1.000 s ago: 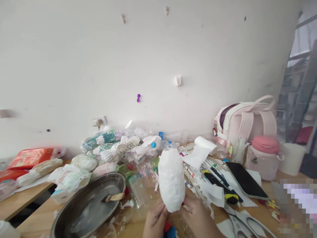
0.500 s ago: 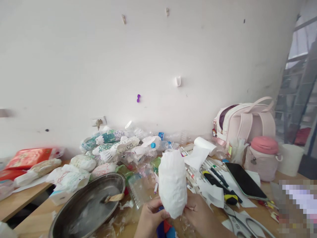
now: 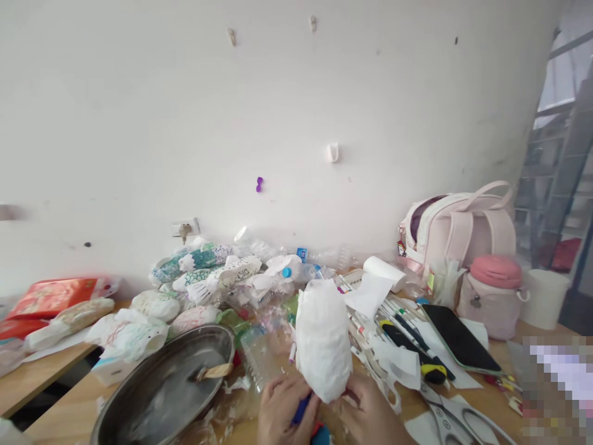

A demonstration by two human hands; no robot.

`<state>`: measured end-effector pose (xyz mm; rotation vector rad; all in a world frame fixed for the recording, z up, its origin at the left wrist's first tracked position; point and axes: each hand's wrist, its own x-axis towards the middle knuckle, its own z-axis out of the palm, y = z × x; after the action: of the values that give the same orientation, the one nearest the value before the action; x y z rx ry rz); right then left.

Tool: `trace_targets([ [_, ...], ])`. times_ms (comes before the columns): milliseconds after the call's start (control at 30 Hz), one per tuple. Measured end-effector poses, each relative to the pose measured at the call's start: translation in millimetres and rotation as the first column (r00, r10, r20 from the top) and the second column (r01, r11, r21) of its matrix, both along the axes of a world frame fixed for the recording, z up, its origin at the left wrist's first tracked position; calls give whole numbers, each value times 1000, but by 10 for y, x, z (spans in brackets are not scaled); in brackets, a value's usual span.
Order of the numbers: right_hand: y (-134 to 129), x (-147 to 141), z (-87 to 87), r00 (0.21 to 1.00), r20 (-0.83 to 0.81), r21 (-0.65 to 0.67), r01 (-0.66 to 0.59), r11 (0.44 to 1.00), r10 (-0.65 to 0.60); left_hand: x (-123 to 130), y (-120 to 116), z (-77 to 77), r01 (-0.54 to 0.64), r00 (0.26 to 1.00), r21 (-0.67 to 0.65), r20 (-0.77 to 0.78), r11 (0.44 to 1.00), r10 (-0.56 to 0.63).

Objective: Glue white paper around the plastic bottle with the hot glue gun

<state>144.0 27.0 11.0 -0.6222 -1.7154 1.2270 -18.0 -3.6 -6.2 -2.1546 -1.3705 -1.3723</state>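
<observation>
A plain pale wall (image 3: pixel 296 93) fills most of the background, with a few dark marks (image 3: pixel 88 245) on it. It carries 2 small fittings (image 3: pixel 232 37) near the top, 1 white hook (image 3: pixel 333 152) lower down and 1 socket (image 3: pixel 176 228) with a plug (image 3: pixel 185 232). The surface (image 3: pixel 28 384) is of light wood. At the right, a grey framework (image 3: pixel 556 179) looks blurred. The light is soft.

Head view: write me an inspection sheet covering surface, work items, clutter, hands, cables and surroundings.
Surface: wooden table, crowded; a dark strip crosses it at left.
Work items: white lumpy form, held above the table.
Clutter: metal basin with a wooden-handled tool at its rim; markers, scissors and phone at right.
Hands: left hand and right hand at the form's lower end.
Cables: plug in the wall socket; no cord made out.
Surroundings: pale wall behind; pink backpack at right.
</observation>
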Motion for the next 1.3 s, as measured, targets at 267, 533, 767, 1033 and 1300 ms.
trace_targets([
  [267, 9, -8, 32, 958, -278, -372, -170, 913, 65, 10, -95, 15, 154, 964, 10, 220, 988, -152],
  [533, -12, -59, -22, 860, -491, -534, -422, 733, 137, 118, 8, -23, 496, 443, -135, 889, 858, -116],
  [767, -100, -29, 99, 923, -210, -396, -383, 835, 324, 189, 39, -118, 817, 425, -357, 903, 453, -55],
  [1033, -88, -152, -89, 918, -273, -446, -385, 808, 287, 187, 42, -13, 786, 364, -383, 921, 485, 138],
  [1300, -125, -194, -344, 813, 569, 158, 39, 987, -123, 59, 110, 226, 353, 272, -263, 947, 898, 170],
])
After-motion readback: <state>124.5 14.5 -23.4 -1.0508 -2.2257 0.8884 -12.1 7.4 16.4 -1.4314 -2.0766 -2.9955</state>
